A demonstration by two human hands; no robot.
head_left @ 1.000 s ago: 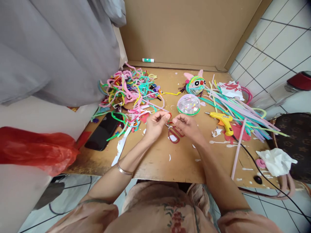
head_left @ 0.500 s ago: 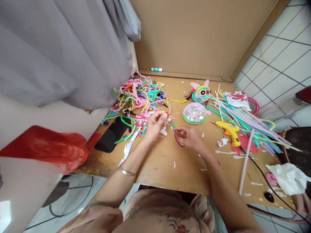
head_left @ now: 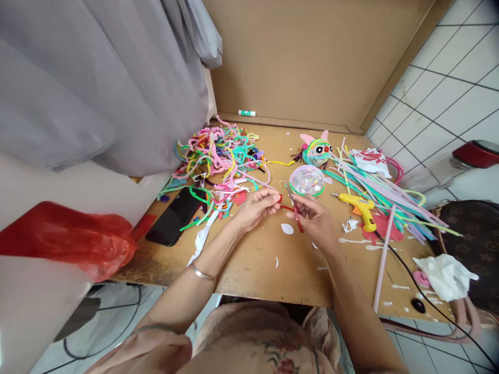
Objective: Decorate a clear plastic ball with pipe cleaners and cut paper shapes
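Between the fingertips of my left hand (head_left: 259, 209) is a small red piece (head_left: 280, 198), too small to tell its material. My right hand (head_left: 314, 218) grips red-handled scissors (head_left: 295, 206), their blades pointing up and away beside the red piece. Just beyond the scissors stands a clear round cup (head_left: 307, 182) with a lilac and green rim and coloured specks inside. A white leaf-shaped scrap (head_left: 287, 228) lies on the table below my hands.
Tangled pipe cleaners (head_left: 218, 150) and a black phone (head_left: 173, 215) lie left. A decorated pig-eared ball (head_left: 317, 150) sits at the back. On the right are a yellow glue gun (head_left: 360, 210), straight pipe cleaners (head_left: 390, 192) and crumpled tissue (head_left: 446, 278). A glue stick (head_left: 247, 112) lies behind.
Both hands have come closer together. The scissors have turned upward and now stand near the red piece in my left hand. The white leaf-shaped scrap now shows on the table.
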